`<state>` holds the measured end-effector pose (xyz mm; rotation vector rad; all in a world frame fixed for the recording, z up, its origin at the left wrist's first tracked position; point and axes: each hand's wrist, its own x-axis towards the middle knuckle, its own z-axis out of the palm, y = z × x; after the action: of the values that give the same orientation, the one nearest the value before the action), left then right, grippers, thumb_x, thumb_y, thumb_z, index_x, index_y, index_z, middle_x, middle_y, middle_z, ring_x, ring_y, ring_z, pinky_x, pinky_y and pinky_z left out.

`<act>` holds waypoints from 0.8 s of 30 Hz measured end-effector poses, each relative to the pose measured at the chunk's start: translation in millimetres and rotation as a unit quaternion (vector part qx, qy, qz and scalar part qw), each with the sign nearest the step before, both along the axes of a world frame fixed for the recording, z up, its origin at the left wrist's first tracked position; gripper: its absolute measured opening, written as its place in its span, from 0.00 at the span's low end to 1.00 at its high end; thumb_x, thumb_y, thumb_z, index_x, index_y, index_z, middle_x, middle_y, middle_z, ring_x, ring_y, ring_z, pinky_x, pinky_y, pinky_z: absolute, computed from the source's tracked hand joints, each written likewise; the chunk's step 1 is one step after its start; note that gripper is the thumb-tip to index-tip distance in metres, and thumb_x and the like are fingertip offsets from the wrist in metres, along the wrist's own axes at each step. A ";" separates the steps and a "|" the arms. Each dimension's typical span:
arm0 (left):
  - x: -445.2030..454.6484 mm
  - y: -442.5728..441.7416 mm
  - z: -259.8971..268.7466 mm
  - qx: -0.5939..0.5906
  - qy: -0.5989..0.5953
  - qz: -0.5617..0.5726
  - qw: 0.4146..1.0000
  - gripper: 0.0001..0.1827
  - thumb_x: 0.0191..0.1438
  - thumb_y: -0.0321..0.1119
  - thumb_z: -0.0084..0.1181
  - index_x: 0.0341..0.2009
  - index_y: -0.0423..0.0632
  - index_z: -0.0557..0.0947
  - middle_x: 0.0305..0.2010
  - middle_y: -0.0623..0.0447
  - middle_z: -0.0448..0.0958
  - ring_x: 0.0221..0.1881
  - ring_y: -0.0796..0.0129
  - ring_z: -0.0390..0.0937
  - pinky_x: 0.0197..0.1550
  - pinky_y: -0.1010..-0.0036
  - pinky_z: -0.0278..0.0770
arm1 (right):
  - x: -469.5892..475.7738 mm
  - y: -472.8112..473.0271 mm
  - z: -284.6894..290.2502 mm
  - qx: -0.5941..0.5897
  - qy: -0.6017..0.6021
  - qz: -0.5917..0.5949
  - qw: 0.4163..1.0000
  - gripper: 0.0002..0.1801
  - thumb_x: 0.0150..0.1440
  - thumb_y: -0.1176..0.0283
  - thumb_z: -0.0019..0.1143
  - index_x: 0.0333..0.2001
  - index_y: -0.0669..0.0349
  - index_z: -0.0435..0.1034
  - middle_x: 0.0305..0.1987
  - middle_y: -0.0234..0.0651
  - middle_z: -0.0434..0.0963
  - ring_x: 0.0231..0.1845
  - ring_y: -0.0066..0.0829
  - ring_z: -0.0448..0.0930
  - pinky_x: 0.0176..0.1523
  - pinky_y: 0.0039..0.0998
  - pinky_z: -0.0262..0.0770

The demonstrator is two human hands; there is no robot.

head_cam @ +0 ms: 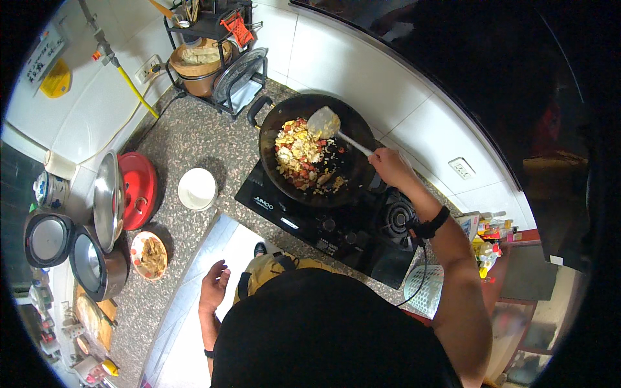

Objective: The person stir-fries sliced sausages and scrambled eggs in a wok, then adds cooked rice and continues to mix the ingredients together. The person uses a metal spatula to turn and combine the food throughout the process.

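Note:
My right hand (392, 167) grips the handle of a spatula (323, 122), whose broad blade rests at the upper edge of the food. That food (299, 150), a mix of yellow egg-like pieces, red chunks and pale bits, lies in a dark wok (349, 111). Under the wok is a black gas stove (291, 220) marked JUMOO. Away from the wok, my left hand (214, 286) hangs over the floor beside the counter edge, holding nothing, its fingers slightly apart and curled.
On the counter (189, 131) stand a white bowl (197, 189), a plate of brown food (149, 255), a red lid (138, 191) and an opened rice cooker (99, 264). A black rack (194, 30) is behind the wok's left. A bare burner (399, 217) sits beneath my right forearm.

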<state>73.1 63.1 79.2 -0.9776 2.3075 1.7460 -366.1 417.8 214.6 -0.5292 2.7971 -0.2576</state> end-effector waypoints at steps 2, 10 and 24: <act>-1.2 0.0 2.0 0.012 -0.008 -0.005 1.000 0.24 0.66 0.40 0.56 0.62 0.41 0.74 0.54 0.40 0.80 0.53 0.59 0.79 0.54 0.66 0.77 | -1.9 -1.9 -11.4 0.021 -0.074 0.021 0.997 0.21 0.65 0.57 0.50 0.36 0.66 0.78 0.35 0.54 0.81 0.40 0.56 0.82 0.45 0.53 0.77; -8.5 -3.1 10.5 -0.015 -0.002 -0.025 1.000 0.25 0.66 0.42 0.56 0.62 0.42 0.73 0.53 0.40 0.80 0.53 0.58 0.80 0.54 0.65 0.77 | -13.2 -13.7 -23.7 0.076 -0.145 0.054 0.985 0.22 0.65 0.57 0.49 0.38 0.67 0.79 0.39 0.55 0.82 0.42 0.57 0.82 0.47 0.53 0.77; -9.1 -3.8 4.6 -0.012 0.004 -0.035 0.999 0.24 0.66 0.41 0.56 0.61 0.42 0.74 0.52 0.41 0.81 0.51 0.59 0.80 0.53 0.66 0.78 | 0.6 27.1 19.2 0.145 -0.139 0.055 0.978 0.27 0.65 0.54 0.49 0.32 0.71 0.78 0.34 0.56 0.81 0.39 0.56 0.82 0.45 0.51 0.77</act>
<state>64.1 59.3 83.8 -0.8826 2.3425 1.7036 -365.5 444.9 233.8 -0.5294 2.4651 0.0950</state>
